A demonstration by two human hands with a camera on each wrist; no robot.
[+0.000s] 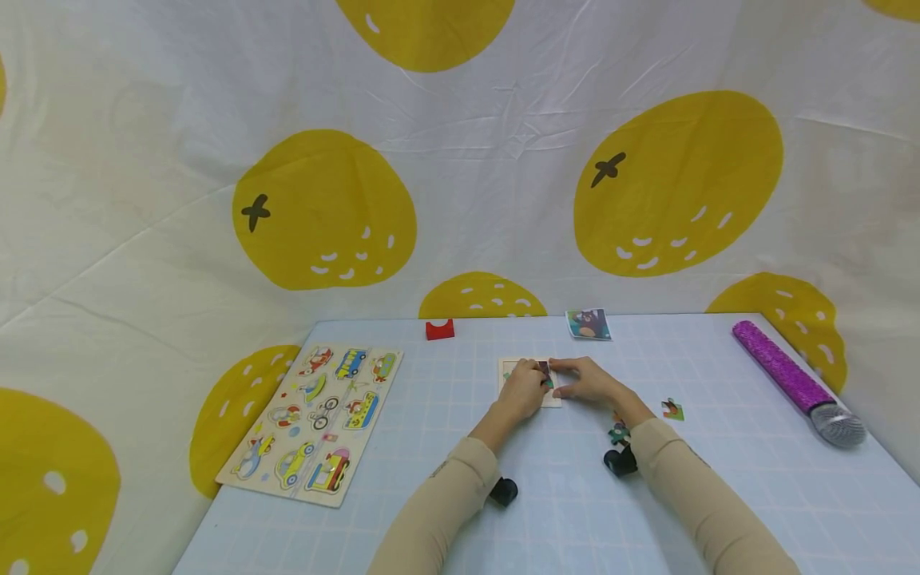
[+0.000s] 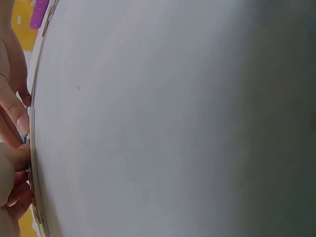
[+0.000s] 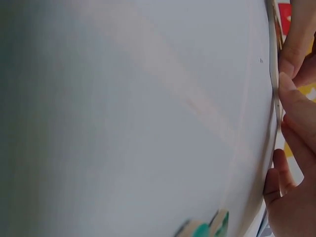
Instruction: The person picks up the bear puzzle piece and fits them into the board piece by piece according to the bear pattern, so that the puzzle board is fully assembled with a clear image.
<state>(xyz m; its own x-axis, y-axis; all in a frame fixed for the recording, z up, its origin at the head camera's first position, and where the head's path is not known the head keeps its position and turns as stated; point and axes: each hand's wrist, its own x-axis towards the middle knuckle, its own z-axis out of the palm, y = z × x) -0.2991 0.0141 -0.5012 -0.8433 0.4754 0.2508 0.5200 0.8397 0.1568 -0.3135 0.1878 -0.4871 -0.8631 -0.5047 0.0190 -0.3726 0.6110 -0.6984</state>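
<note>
A small jigsaw puzzle in a pale wooden tray [image 1: 552,402] lies in the middle of the table. My left hand [image 1: 523,391] rests over its left and middle part with bent fingers. Its fingertips are partly hidden, so whether they pinch a piece cannot be told. My right hand [image 1: 591,382] touches the tray's right side, its thumb and forefinger extended and apart. Between the hands a dark and green patch of picture shows. In the left wrist view my right thumb [image 2: 22,124] presses by the tray's edge. Loose puzzle pieces [image 1: 618,433] lie beside my right wrist, another piece [image 1: 672,410] farther right.
A picture card [image 1: 589,324] with a bear lies at the back, and a red block [image 1: 440,329] stands left of it. On the left lies a wooden vehicle puzzle board [image 1: 309,423]. A purple glittery microphone [image 1: 783,367] lies along the right edge.
</note>
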